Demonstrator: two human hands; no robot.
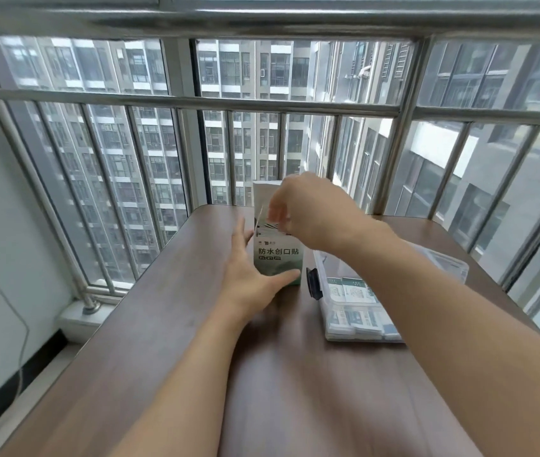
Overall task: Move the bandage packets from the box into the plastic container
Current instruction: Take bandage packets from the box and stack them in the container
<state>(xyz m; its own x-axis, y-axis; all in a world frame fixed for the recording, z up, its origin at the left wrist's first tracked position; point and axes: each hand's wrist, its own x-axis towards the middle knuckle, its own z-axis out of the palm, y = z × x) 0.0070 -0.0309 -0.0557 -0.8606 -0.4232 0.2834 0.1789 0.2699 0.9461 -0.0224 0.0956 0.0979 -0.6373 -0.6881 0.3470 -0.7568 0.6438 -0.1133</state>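
A white and green bandage box (278, 255) stands upright in the middle of the brown table (169, 324), its lid flap open at the back. My left hand (255, 275) wraps around the box's lower left side and front, holding it. My right hand (301, 206) is over the open top with its fingers down among the bandage packets (270, 227) that stick out; the blur hides whether they pinch one. To the right lies a clear plastic container (337, 311) with several packets (354, 291) flat inside it. My right forearm crosses over the container.
A metal railing (196, 100) and window glass run along the table's far edge, close behind the box. The container's black latch (313, 283) faces the box. A white wall and a thin cable (21, 324) are at the left.
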